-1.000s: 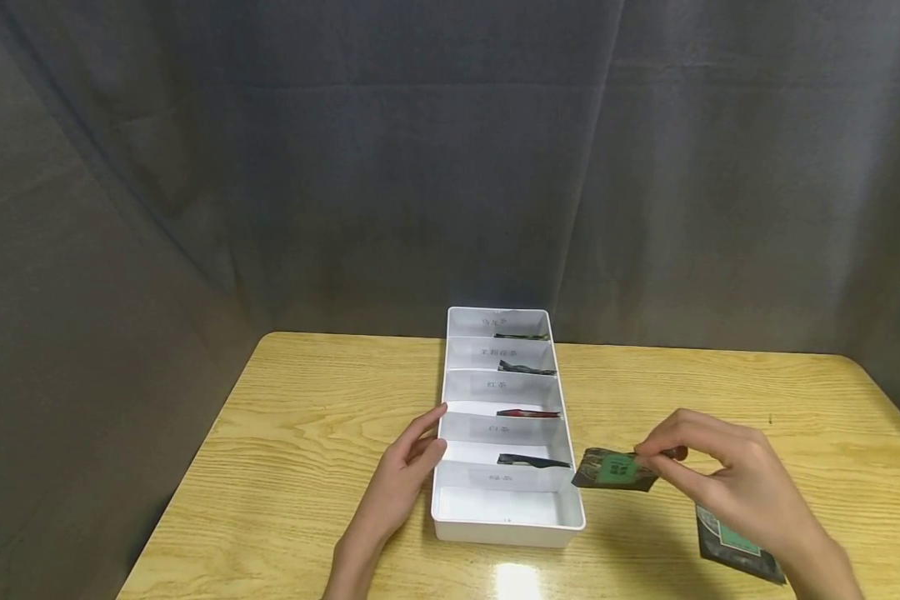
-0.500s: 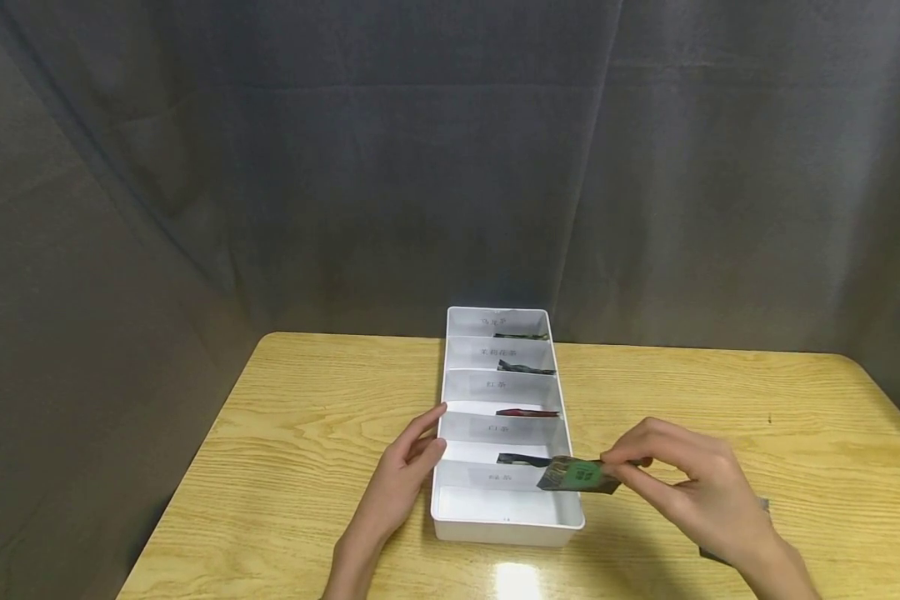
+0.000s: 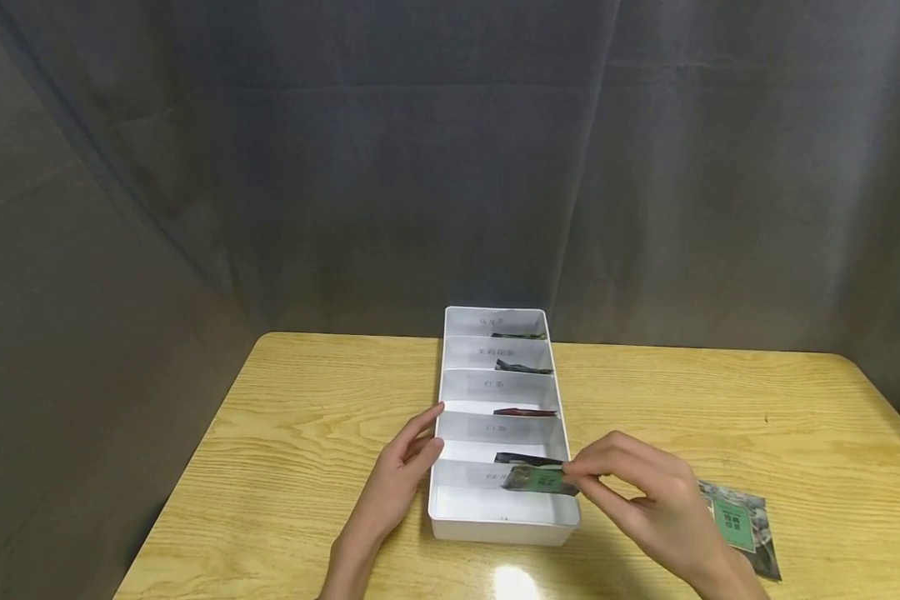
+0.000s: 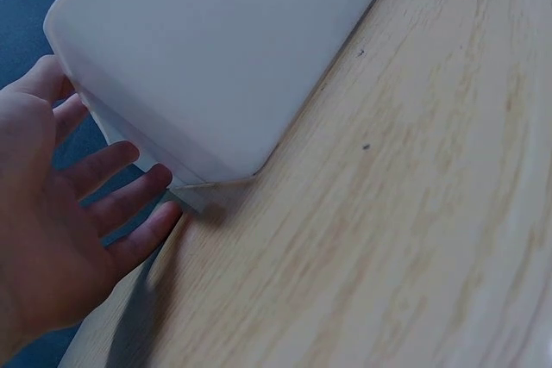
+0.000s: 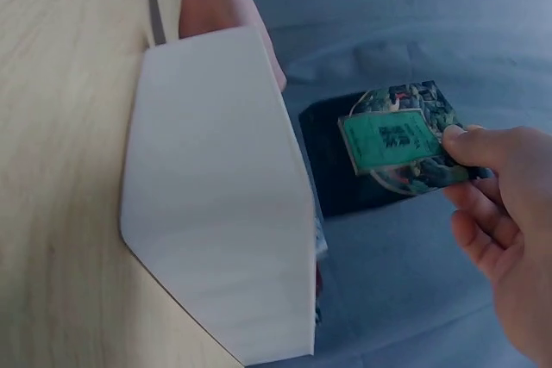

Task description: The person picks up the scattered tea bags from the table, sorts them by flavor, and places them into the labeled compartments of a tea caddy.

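My right hand (image 3: pixel 645 492) pinches a dark tea packet with a green label (image 3: pixel 534 480) by its right edge, over the nearest compartment of a white divided box (image 3: pixel 502 533). In the right wrist view, thumb and fingers grip one end of the tea packet (image 5: pixel 392 140), and its far end points toward the rim of the box (image 5: pixel 216 196). The left hand (image 3: pixel 401 475) touches the box's left side, fingers loosely extended. From the left wrist, relaxed fingers spread along the wall of the box (image 4: pixel 216 66).
Other packets stand in the further compartments: a black one (image 3: pixel 525 459), a red one (image 3: pixel 525 412), a dark one (image 3: pixel 525 367) and a dark green one (image 3: pixel 519 336). Another green-labelled packet (image 3: pixel 757 525) lies on the wooden table (image 3: pixel 307 400), right of the box. A grey curtain (image 3: pixel 390 183) hangs behind.
My right hand has carried the tea packet leftward, from beside the box to over its nearest compartment. More of the packet on the table shows now. The left hand stays at the box's side.
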Demonstrator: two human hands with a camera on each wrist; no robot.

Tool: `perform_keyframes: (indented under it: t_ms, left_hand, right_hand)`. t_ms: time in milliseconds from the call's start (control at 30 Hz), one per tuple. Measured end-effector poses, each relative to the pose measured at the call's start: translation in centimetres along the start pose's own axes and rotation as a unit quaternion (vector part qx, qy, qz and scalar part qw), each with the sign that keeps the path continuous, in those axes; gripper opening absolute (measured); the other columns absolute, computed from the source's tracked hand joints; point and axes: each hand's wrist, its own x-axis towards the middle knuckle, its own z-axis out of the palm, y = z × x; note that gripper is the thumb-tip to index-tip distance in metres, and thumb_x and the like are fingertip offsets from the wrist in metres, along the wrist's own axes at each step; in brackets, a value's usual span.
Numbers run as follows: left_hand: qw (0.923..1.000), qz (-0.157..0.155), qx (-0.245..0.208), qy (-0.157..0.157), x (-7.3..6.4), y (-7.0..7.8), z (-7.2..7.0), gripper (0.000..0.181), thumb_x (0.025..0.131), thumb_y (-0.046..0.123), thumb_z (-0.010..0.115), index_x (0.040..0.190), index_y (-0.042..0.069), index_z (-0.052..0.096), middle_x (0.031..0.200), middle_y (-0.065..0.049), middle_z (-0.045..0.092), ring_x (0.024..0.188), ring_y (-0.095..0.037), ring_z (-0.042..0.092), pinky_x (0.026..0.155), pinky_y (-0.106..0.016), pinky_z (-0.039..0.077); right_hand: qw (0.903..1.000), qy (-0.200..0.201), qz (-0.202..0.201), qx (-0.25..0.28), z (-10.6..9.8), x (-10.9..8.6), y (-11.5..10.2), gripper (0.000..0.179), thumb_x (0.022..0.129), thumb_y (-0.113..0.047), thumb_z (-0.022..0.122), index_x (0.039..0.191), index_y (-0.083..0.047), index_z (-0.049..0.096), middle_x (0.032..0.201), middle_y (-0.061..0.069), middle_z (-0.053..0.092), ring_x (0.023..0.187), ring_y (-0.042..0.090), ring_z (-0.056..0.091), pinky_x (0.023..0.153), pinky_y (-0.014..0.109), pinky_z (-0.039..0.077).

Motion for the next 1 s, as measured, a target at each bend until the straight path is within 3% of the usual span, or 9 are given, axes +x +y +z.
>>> perform_keyframes:
  t_ms: [133, 333, 567, 767, 1000]
  left_hand:
    - [1.0000, 0.003, 0.004, 0.005, 0.0, 0.1, 0.0, 0.043, 0.103, 0.029, 0.055, 0.145, 0.033, 0.049, 0.148, -0.010, 0.050, 0.129, -0.030, 0.056, 0.108, -0.047, 0.047]
    - [1.0000, 0.001, 0.002, 0.005, -0.1, 0.1, 0.0, 0.043, 0.103, 0.029, 0.055, 0.145, 0.034, 0.050, 0.147, -0.010, 0.052, 0.129, -0.030, 0.056, 0.108, -0.047, 0.047]
    - [1.0000, 0.003, -0.001, 0.004, -0.1, 0.1, 0.0, 0.042, 0.103, 0.029, 0.056, 0.144, 0.033, 0.050, 0.147, -0.009, 0.051, 0.129, -0.030, 0.056, 0.107, -0.047, 0.047]
    - [1.0000, 0.003, -0.004, 0.002, 0.0, 0.1, 0.0, 0.043, 0.103, 0.030, 0.055, 0.145, 0.034, 0.050, 0.148, -0.009, 0.050, 0.129, -0.029, 0.056, 0.107, -0.046, 0.047]
    - [1.0000, -0.008, -0.006, -0.002, 0.0, 0.0, 0.0, 0.044, 0.103, 0.030, 0.055, 0.146, 0.038, 0.047, 0.150, -0.005, 0.049, 0.130, -0.026, 0.055, 0.109, -0.045, 0.046]
  right_hand:
    - [0.9999, -0.006, 0.004, -0.010, 0.8, 0.0, -0.2, 0.015, 0.097, -0.021, 0.065, 0.090, -0.011, 0.075, 0.083, 0.000, 0.071, 0.077, 0.006, 0.066, 0.073, 0.011, 0.054]
    - [0.9996, -0.026, -0.004, -0.011, 1.7, -0.5, 0.0, 0.019, 0.099, -0.023, 0.062, 0.088, -0.011, 0.074, 0.085, -0.002, 0.071, 0.077, 0.007, 0.066, 0.072, 0.011, 0.053]
    - [0.9958, -0.085, -0.009, -0.034, 2.4, -1.3, 0.5, 0.018, 0.101, -0.024, 0.059, 0.091, -0.016, 0.072, 0.088, -0.009, 0.066, 0.078, 0.000, 0.062, 0.069, 0.008, 0.050]
    - [0.9885, -0.130, -0.011, -0.076, 2.8, -1.6, 0.7, 0.004, 0.093, -0.022, 0.072, 0.090, -0.024, 0.070, 0.087, -0.018, 0.065, 0.079, -0.004, 0.060, 0.073, 0.011, 0.048]
    - [0.9776, -0.176, 0.001, -0.116, 2.7, -1.9, 0.7, 0.014, 0.085, -0.026, 0.079, 0.086, -0.031, 0.066, 0.085, -0.024, 0.060, 0.076, -0.004, 0.057, 0.073, 0.014, 0.046]
